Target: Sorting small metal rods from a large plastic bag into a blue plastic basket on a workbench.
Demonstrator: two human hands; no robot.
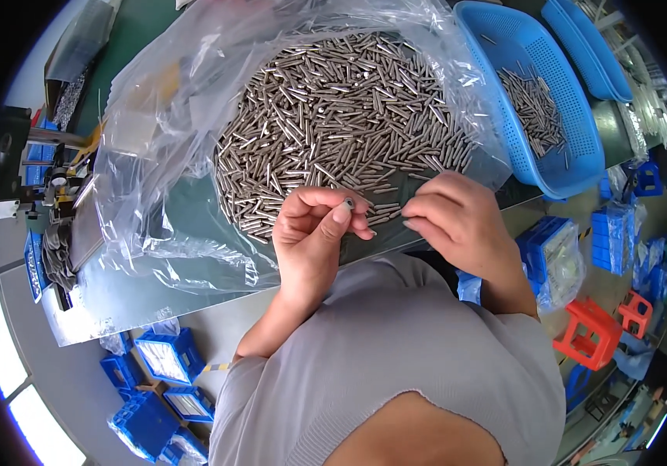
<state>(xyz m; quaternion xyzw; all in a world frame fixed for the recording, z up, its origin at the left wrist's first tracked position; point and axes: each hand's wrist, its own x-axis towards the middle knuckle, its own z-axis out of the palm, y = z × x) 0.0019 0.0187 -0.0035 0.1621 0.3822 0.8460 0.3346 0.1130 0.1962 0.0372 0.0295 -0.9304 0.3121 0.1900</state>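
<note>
On the floor at lower left, several blue crates [143,426] stand close together near a grey wall [46,365] with bright windows [40,429]. At right, two red stools [604,335] stand near more blue containers [611,237], some covered with clear plastic [574,264].

Many slim, silver-grey metal pins [349,116] lie in a wide heap, pointing in mixed directions, on clear plastic [166,155], while one small piece [349,203] shows its round end between the left fingers [332,225].
</note>
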